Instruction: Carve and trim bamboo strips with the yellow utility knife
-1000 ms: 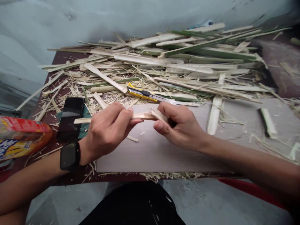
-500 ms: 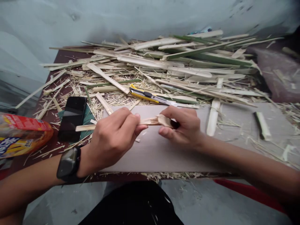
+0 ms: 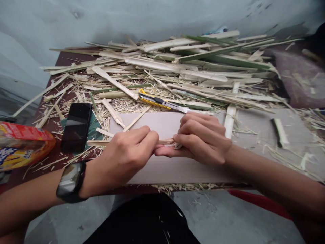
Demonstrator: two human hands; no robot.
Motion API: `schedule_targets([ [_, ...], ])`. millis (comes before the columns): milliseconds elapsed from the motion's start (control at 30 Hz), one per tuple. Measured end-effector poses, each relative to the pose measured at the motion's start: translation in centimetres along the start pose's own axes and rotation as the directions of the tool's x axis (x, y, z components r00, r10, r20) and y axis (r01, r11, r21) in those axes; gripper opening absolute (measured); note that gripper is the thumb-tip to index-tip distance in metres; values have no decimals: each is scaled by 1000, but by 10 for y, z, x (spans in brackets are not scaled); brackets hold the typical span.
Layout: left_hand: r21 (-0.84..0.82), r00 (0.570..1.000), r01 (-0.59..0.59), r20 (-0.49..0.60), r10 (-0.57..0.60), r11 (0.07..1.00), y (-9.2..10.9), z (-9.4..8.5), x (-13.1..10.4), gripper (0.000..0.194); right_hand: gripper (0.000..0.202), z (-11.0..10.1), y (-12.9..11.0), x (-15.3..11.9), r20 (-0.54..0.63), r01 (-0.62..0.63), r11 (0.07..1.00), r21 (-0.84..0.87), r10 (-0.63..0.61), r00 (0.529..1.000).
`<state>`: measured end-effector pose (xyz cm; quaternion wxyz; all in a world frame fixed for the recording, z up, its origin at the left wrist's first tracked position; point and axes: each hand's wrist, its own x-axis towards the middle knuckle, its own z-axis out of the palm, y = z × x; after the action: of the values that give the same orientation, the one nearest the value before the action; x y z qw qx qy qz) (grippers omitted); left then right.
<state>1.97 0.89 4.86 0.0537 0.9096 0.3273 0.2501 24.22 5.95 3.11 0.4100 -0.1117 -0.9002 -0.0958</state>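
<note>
My left hand (image 3: 132, 154) is closed around a thin pale bamboo strip (image 3: 98, 143), whose one end sticks out to the left behind the fist. My right hand (image 3: 203, 137) is closed over the strip's other end, close beside the left. Between the hands only a short, split-looking piece shows; the rest is hidden by the fingers. Beyond them lies a yellow box cutter (image 3: 162, 102) with its blade out, touched by neither hand. Under the hands is a pale grey board (image 3: 157, 169).
Heaped bamboo strips and shavings (image 3: 162, 64) cover the back of the table. A phone (image 3: 76, 127) lies on a green piece at the left, near a red-and-yellow snack package (image 3: 24, 145). A short green-edged bamboo piece (image 3: 279, 133) rests on the board's right side.
My right hand has turned over and its fingers now wrap the strip's right end, covering more of it. The hands are closer together. The view has shifted slightly.
</note>
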Motion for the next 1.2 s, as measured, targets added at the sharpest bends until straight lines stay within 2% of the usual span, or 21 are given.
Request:
schedule_targets([
  [167, -143, 995, 45, -78, -56, 989, -6, 9, 2, 19, 42, -4, 4, 1, -4, -68, 998, -5, 68, 998],
  [333, -189, 992, 90, -74, -106, 978, -4, 9, 4, 19, 50, -5, 4, 2, -28, -41, 999, -35, 40, 999],
  [433, -224, 991, 119, -38, -131, 967, -2, 4, 6, 19, 53, -9, 3, 3, 49, -14, 999, -41, 16, 999],
  [533, -251, 988, 151, 27, -149, 956, -1, -1, 8, 13, 49, -12, 3, 5, 123, 64, 997, -30, -60, 991],
  [633, -252, 984, 172, 81, -157, 952, -1, -2, 8, 12, 41, -13, 5, 6, 130, 137, 990, 16, -138, 982],
  [833, -300, 979, 185, 136, -150, 936, -7, 1, 8, 15, 34, -12, 8, 5, 142, 166, 983, 80, -176, 974],
  [967, -330, 976, 209, 133, -174, 920, -5, -2, 9, 16, 28, -13, 7, 3, 133, 79, 991, 108, -93, 987],
  [1100, -406, 954, 296, 166, -248, 864, 4, -4, 11, 15, 24, -15, 2, -2, 62, -5, 985, 175, -6, 998],
  [1200, -425, 939, 343, 187, -290, 837, 2, -1, 9, 17, 21, -25, 4, -11, 138, -134, 971, 199, 108, 984],
])
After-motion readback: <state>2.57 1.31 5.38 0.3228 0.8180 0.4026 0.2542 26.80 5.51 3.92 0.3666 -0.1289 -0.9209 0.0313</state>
